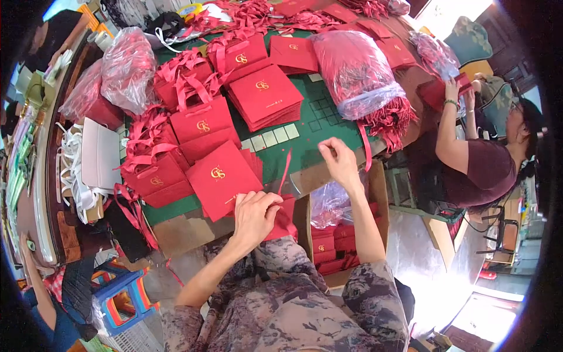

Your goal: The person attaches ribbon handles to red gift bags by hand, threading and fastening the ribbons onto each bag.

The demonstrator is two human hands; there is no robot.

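My left hand (256, 212) is closed at the edge of a small red paper bag (283, 220) above my lap. A red ribbon (285, 171) rises from that bag. To the right and higher, my right hand (341, 165) is raised with thumb and fingers pinched together; whatever lies between the fingertips is too small to make out. Just beyond my left hand lies a flat red bag with a gold emblem (220, 176), on top of a stack. More stacked red bags (265, 94) lie farther back, and bags with ribbon handles (155, 170) stand at the left.
A plastic-wrapped bundle of red ribbons (363, 76) lies on the green table (281, 154). Beside my right forearm stands an open cardboard box (380, 202) holding red bags. White ribbons (73, 170) hang at the left. A co-worker (478, 167) at right handles a red item.
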